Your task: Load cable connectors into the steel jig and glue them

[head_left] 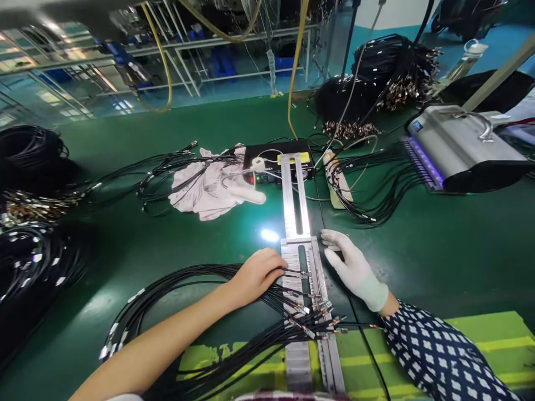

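Two hands at the desk, one either side of a slotted metal rail; clock directions taken from there. Left hand, bare, at 9 o'clock: fingertips closed on a thin black cable, its terminal end lying over the rail. Right hand, white-gloved, at 3: fingers loosely extended, thumb apart, open beside the rail's edge; no grip seen.

Progress, as judged: partway through a batch. One cable in the fingers; a loose bundle at 7 o'clock, metal ends spread untidily across the rail at 6. More cables run to a silver machine glowing violet at 2. Heaped cables at 1, coiled cables at 10. Which piles are finished, cannot tell.

Containers: clear bottle, pale lid, far off at 2 o'clock; contents unreadable. Black control box at 12, closed, small lights lit. Crumpled cloth at 10.
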A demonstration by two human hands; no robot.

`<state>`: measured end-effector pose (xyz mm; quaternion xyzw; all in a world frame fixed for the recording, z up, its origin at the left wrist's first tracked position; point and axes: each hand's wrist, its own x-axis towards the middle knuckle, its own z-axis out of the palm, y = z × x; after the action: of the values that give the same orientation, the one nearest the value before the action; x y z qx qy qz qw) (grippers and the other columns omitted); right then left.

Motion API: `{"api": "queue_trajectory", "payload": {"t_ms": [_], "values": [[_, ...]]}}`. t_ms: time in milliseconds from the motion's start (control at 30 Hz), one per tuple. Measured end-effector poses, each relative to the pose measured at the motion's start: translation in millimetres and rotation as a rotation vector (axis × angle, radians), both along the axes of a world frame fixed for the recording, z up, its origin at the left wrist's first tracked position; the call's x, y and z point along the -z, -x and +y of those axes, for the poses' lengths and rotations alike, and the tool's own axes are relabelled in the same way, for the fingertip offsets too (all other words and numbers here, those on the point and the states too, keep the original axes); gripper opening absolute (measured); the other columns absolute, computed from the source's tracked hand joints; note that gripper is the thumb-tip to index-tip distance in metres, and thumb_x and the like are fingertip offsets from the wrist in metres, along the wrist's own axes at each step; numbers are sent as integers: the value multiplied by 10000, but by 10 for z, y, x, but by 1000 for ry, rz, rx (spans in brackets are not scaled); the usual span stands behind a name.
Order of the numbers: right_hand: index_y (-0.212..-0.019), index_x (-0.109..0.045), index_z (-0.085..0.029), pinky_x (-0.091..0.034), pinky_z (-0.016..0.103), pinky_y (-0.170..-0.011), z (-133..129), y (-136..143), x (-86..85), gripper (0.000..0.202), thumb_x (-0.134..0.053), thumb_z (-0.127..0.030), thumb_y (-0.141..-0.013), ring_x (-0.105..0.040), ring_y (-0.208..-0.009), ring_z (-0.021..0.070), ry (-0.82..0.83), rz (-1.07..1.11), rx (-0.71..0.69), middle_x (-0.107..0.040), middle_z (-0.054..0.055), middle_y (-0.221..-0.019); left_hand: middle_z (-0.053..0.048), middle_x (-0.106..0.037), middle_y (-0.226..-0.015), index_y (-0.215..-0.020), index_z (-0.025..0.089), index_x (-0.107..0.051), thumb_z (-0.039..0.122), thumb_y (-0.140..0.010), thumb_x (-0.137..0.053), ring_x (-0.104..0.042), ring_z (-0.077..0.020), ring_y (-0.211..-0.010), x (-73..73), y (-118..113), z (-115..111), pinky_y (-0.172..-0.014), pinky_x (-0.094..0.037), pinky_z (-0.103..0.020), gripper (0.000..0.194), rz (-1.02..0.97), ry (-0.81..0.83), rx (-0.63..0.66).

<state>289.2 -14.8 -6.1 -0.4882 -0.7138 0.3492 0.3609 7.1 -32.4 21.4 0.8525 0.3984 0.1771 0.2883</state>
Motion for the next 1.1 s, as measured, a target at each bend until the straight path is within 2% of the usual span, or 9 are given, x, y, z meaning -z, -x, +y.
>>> {"api": "queue_trajectory", "payload": {"t_ms": [100,200,400,567,667,867,1100], "values": [[-1248,-572,-269,-572,404,-951,9,19,-39,294,-484,-346,-978,-616,-1155,231,5,-7,-6,-575,84,-1326,-46,-666,-908,-1023,183,-641,257,-1004,-468,-615,-155,-861,56,-8,62,-793,-491,-269,189,-94,-37,-47],[-1221,-589,-255,-566,407,-962,18,32,-82,279,-496,-337,-971,-611,-1158,234,19,-14,-6,-585,89,-1312,-42,-678,-876,-1059,179,-658,256,-1010,-454,-634,-139,-798,94,33,130,-745,-495,-241,223,-96,-105,-77],[-1200,-599,-249,-549,440,-981,27,47,-121,262,-498,-326,-971,-600,-1164,249,8,-66,-37,-611,90,-1277,-43,-643,-813,-1197,164,-637,227,-1037,-322,-599,-138,-722,71,73,260,-665,-481,-230,359,98,-180,73],[-1189,-602,-255,-523,452,-1020,28,60,-146,252,-510,-324,-966,-601,-1170,249,0,-80,-40,-626,79,-1258,-58,-616,-817,-1228,147,-614,212,-1040,-225,-560,-155,-710,-11,58,331,-654,-463,-256,437,296,-295,158],[-1204,-597,-257,-530,456,-1010,25,63,-161,264,-511,-331,-965,-606,-1166,256,13,-82,-37,-625,81,-1259,-70,-618,-856,-1241,143,-600,235,-1047,-208,-540,-167,-715,-45,60,354,-659,-445,-276,447,343,-346,205],[-1187,-602,-249,-527,463,-1016,19,72,-173,254,-525,-321,-957,-618,-1143,254,12,-92,-35,-635,78,-1238,-65,-617,-882,-1244,156,-588,218,-1040,-221,-540,-156,-740,37,88,363,-697,-443,-265,424,282,-306,201],[-1185,-603,-251,-529,480,-1012,25,73,-161,254,-523,-321,-954,-614,-1153,265,6,-106,-35,-631,87,-1245,-56,-627,-919,-1215,175,-562,201,-1026,-318,-575,-153,-821,147,65,336,-759,-471,-257,310,54,-180,139]]}}
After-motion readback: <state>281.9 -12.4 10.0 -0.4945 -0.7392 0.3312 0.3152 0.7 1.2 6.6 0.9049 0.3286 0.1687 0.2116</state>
